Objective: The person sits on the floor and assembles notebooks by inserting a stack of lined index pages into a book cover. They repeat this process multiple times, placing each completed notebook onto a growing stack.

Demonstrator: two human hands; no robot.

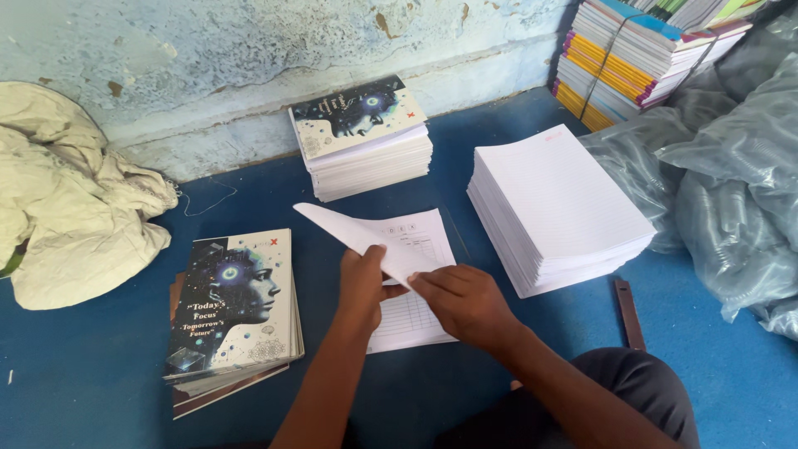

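Hands: our left hand [363, 278] and right hand [462, 301], lower centre, fingers pinched shut on one white sheet [366, 234] over a printed page [413, 283].
Left: one cream cloth [71, 199]; one small stack of dark-covered notebooks [233, 312].
Top centre: we count one covered stack [362, 137].
Right: one ruled-paper stack [557, 208]; one tied multicoloured bundle [640, 54]; grey plastic bags [731, 183].

sheet [366, 237]: matt paper | covers [237, 299]: glossy | floor [100, 366]: blue matt

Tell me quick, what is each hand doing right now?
Left hand: closed on the white sheet, lifting its folded edge.
Right hand: fingers pressed down on the same sheet, pinching the fold.
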